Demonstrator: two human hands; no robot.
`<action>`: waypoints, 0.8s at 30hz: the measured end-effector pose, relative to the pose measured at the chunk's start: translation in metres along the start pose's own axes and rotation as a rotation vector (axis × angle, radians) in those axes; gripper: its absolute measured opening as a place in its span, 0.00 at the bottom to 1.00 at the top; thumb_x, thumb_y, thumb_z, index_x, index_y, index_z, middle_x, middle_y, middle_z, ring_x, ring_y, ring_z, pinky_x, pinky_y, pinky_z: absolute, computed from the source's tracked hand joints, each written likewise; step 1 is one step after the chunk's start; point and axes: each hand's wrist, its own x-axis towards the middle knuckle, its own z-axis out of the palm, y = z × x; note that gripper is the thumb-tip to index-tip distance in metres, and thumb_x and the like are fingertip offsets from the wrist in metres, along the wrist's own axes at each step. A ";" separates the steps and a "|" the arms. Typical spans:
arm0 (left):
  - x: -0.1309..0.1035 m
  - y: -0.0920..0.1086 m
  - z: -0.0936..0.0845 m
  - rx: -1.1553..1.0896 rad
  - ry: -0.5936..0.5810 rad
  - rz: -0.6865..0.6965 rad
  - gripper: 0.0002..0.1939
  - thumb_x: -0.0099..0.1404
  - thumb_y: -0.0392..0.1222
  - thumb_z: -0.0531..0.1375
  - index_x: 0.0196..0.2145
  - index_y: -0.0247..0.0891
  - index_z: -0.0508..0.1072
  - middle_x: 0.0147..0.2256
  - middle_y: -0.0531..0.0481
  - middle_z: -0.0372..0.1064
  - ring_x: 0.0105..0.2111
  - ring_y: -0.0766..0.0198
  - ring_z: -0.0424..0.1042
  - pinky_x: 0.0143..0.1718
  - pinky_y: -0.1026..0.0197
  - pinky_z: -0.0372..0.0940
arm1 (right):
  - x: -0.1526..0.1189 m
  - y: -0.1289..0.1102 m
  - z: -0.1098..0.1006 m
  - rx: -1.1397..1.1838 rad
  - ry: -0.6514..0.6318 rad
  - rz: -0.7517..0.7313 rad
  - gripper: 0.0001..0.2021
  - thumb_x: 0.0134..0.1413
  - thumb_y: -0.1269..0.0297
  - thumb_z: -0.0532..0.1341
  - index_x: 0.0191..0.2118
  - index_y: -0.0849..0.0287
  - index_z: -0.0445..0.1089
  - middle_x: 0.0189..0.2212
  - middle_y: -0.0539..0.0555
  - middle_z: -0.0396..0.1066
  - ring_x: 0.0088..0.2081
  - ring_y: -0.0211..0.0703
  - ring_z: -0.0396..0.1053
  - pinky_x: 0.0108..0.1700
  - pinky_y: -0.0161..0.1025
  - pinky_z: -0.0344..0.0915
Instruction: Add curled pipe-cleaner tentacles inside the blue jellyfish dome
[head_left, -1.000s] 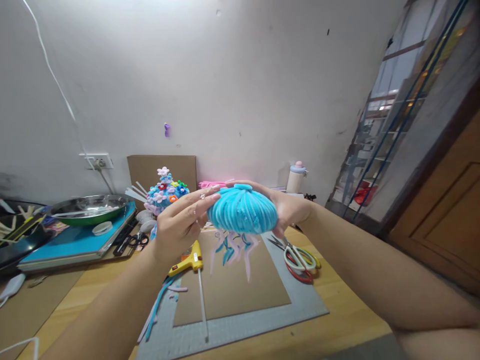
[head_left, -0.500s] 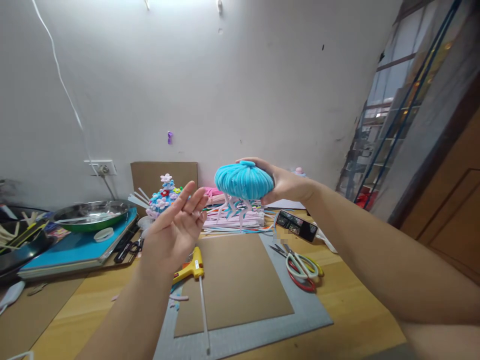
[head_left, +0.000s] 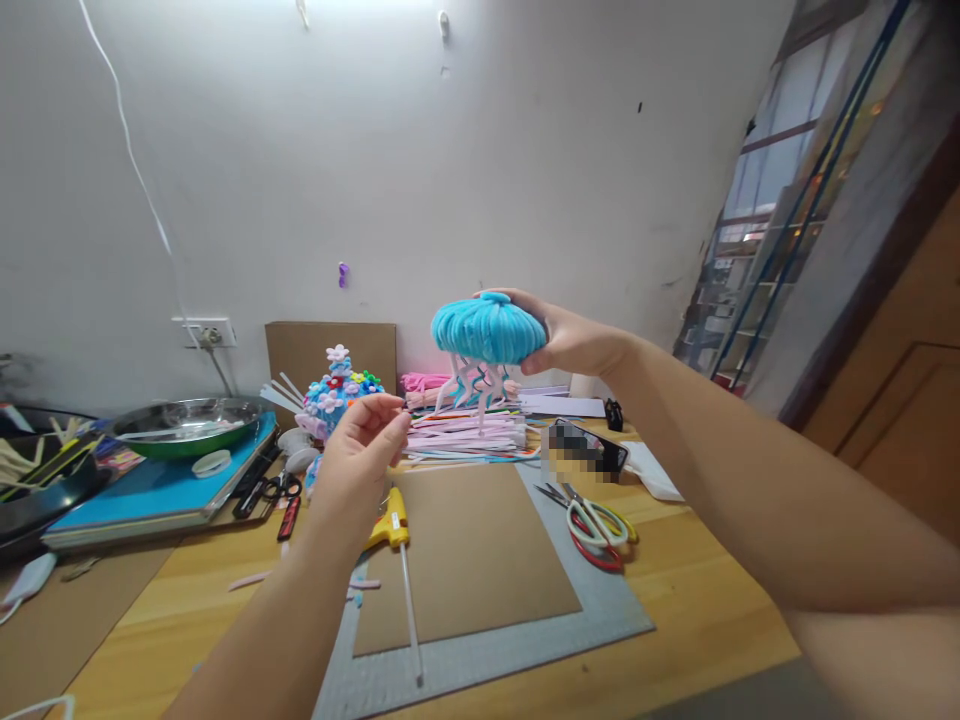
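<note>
My right hand [head_left: 574, 335] grips a bright blue, dome-shaped jellyfish [head_left: 487, 330] of fuzzy pipe cleaners from its right side. Pink-white and blue curled tentacles [head_left: 472, 385] dangle beneath it, above the table. Some of that hand's fingers are hidden behind the dome. My left hand [head_left: 367, 440] hovers lower and to the left, apart from the jellyfish. Its fingers are half curled towards the thumb, with nothing visible between them. Just below that hand lies a yellow glue gun [head_left: 391, 520] with a long glue stick in its back end.
A brown cardboard sheet [head_left: 480, 560] lies on a grey mat [head_left: 600, 630]. Scissors [head_left: 596, 525] rest at its right, near a phone [head_left: 589, 450]. Bundled pipe cleaners [head_left: 465, 435] and a flowered craft piece [head_left: 334, 395] stand behind. A metal bowl [head_left: 187, 425] sits on the left.
My left hand has turned from an open palm to half-curled fingers. The jellyfish in my right hand has risen slightly, showing more of its tentacles.
</note>
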 end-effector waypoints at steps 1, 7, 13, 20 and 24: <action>-0.003 -0.005 0.002 0.017 -0.002 -0.015 0.13 0.54 0.41 0.71 0.35 0.40 0.74 0.27 0.58 0.67 0.24 0.73 0.64 0.21 0.73 0.58 | 0.001 -0.003 0.001 0.014 -0.002 -0.009 0.43 0.32 0.62 0.77 0.58 0.46 0.63 0.58 0.52 0.62 0.59 0.55 0.61 0.60 0.50 0.59; -0.030 -0.036 0.019 0.014 -0.108 -0.184 0.23 0.50 0.49 0.73 0.42 0.39 0.75 0.43 0.47 0.73 0.29 0.67 0.71 0.22 0.68 0.58 | 0.001 -0.017 0.012 0.092 -0.020 -0.024 0.44 0.32 0.59 0.77 0.59 0.50 0.62 0.60 0.56 0.62 0.60 0.56 0.61 0.63 0.53 0.54; -0.033 -0.045 0.039 -0.116 -0.119 -0.261 0.23 0.50 0.53 0.72 0.42 0.41 0.79 0.41 0.48 0.74 0.33 0.68 0.68 0.30 0.68 0.59 | -0.002 -0.013 0.018 0.145 -0.038 -0.023 0.42 0.33 0.60 0.77 0.58 0.48 0.64 0.58 0.54 0.65 0.59 0.55 0.62 0.61 0.50 0.58; -0.038 -0.039 0.035 -0.242 -0.108 -0.323 0.17 0.44 0.48 0.76 0.27 0.37 0.78 0.31 0.51 0.74 0.31 0.68 0.68 0.31 0.67 0.59 | -0.004 -0.011 0.020 0.122 -0.038 -0.017 0.43 0.32 0.60 0.77 0.59 0.50 0.64 0.60 0.55 0.63 0.58 0.54 0.63 0.61 0.49 0.57; -0.042 -0.034 0.033 -0.323 -0.126 -0.380 0.18 0.45 0.47 0.75 0.29 0.40 0.75 0.35 0.51 0.76 0.35 0.65 0.72 0.33 0.66 0.62 | -0.006 -0.008 0.020 0.129 -0.034 -0.020 0.44 0.32 0.59 0.77 0.59 0.50 0.63 0.59 0.55 0.63 0.58 0.53 0.63 0.61 0.48 0.57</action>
